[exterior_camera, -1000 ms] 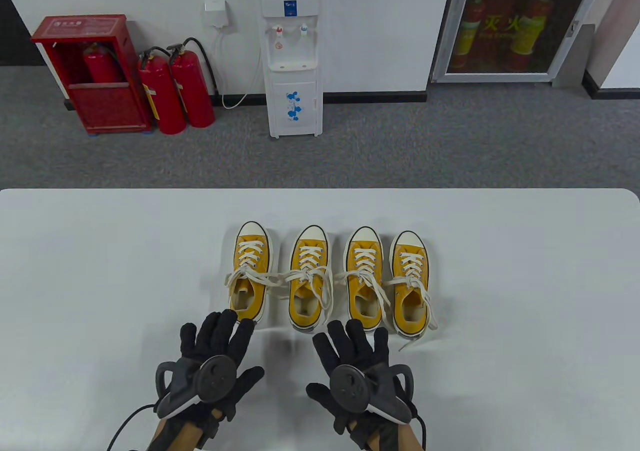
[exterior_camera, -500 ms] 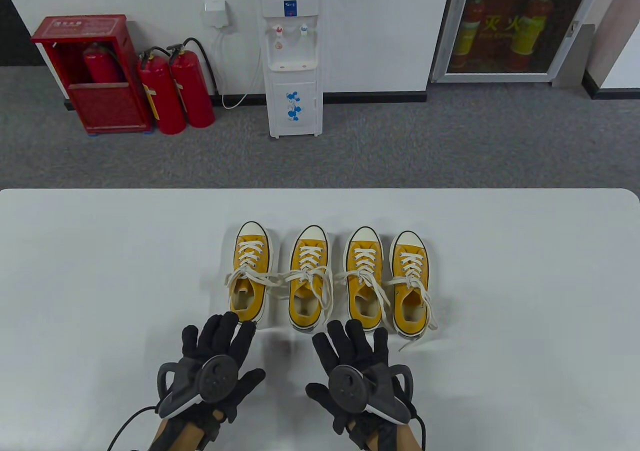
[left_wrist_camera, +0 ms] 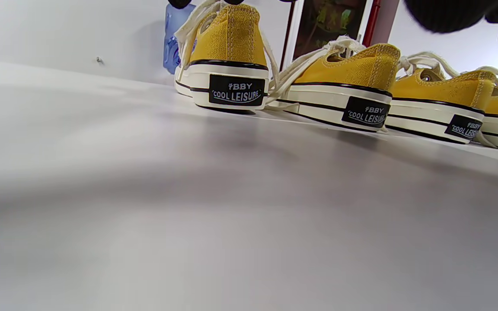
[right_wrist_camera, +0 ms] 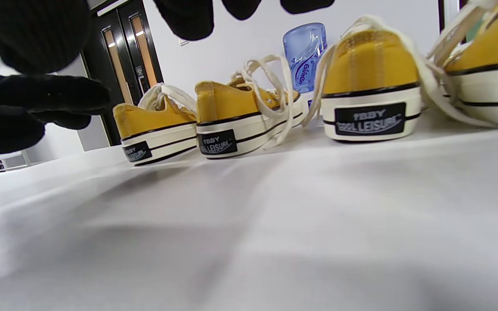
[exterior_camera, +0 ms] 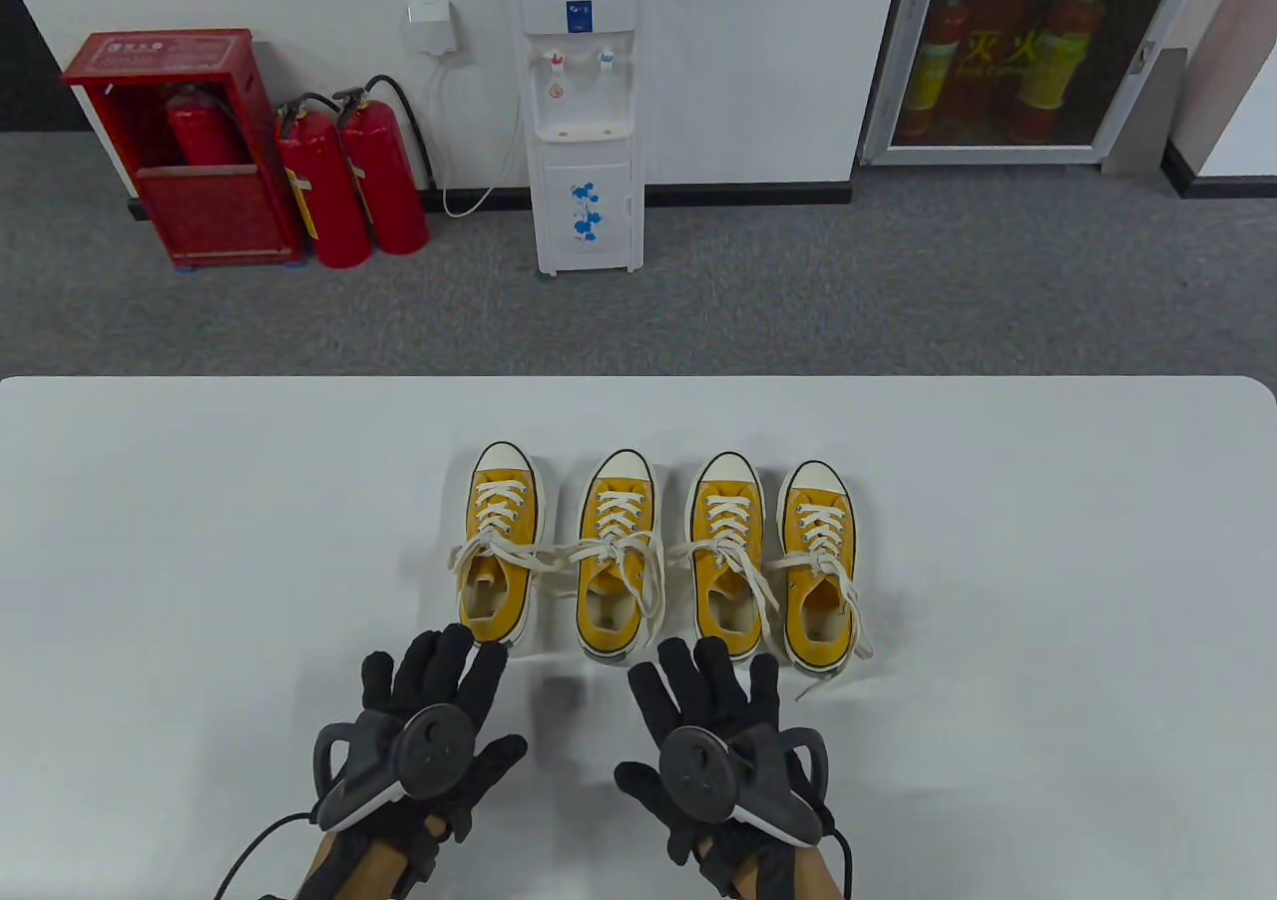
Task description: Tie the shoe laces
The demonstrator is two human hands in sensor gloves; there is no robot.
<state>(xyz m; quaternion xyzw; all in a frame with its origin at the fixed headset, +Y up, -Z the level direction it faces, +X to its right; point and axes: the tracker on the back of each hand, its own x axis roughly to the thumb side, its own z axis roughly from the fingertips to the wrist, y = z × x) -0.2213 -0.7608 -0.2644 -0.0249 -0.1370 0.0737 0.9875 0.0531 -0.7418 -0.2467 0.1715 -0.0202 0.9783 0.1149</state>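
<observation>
Four yellow shoes (exterior_camera: 653, 556) stand in a row mid-table (exterior_camera: 200, 541), laces (exterior_camera: 609, 556) untied. Left hand (exterior_camera: 429, 715) at 7 o'clock and right hand (exterior_camera: 713, 730) at 6 hover, fingers spread, holding nothing.

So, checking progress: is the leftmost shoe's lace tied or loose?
Loose: the leftmost shoe's lace trails sideways, no bow.

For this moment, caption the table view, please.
Four yellow sneakers with untied laces; left hand and right hand hover open.
</observation>
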